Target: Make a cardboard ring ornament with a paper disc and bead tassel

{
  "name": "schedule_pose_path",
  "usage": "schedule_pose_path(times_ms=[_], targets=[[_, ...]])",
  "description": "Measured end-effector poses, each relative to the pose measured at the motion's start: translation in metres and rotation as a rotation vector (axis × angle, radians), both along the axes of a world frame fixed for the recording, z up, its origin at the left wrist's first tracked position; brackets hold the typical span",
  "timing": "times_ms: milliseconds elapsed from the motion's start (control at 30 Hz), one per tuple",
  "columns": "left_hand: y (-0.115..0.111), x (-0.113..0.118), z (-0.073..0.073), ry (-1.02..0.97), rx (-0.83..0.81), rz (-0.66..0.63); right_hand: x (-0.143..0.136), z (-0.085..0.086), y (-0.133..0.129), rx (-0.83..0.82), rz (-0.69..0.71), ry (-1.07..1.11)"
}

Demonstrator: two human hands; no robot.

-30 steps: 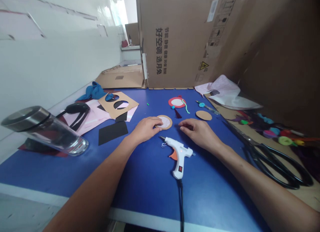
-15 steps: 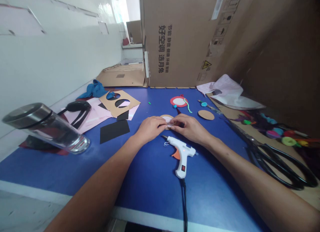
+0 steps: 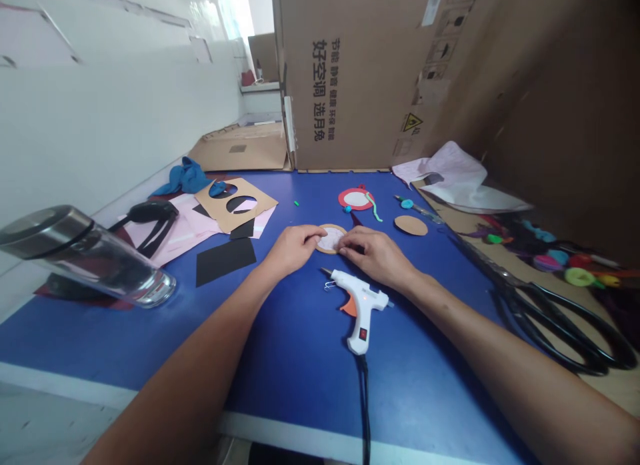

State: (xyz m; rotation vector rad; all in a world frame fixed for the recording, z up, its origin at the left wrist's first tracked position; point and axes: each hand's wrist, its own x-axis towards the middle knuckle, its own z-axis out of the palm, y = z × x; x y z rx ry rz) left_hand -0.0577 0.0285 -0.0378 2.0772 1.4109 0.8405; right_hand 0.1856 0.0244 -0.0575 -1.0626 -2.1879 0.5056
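Note:
A round cardboard disc (image 3: 329, 251) with a white paper circle (image 3: 331, 238) on its face lies between my two hands. My left hand (image 3: 294, 249) pinches the disc's left edge, thumb and fingers together. At the right edge, the curled fingers of my right hand (image 3: 376, 253) grip the same disc. Just below them a white hot glue gun (image 3: 364, 308) with an orange trigger rests on its side, its nozzle towards the disc. Beyond my right hand are a plain cardboard disc (image 3: 411, 225) and a red ring with a white centre (image 3: 357, 199).
On the left stand a glass bottle (image 3: 115, 268) and, behind it, black paper (image 3: 226, 261) and cardboard with round holes (image 3: 220, 216). Large black scissors (image 3: 555, 318) lie on the right. A big cardboard box (image 3: 370, 85) walls off the back of the blue table (image 3: 295, 358).
My hands have drawn apart to the disc's opposite edges, so more of the white paper circle shows. The whole view has shifted slightly.

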Motion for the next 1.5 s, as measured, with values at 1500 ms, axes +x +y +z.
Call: schedule_pose_path(times_ms=[1500], targets=[[0.013, -0.009, -0.021, 0.105, 0.238, -0.263, 0.011, -0.003, 0.008, 0.055, 0.066, 0.045]])
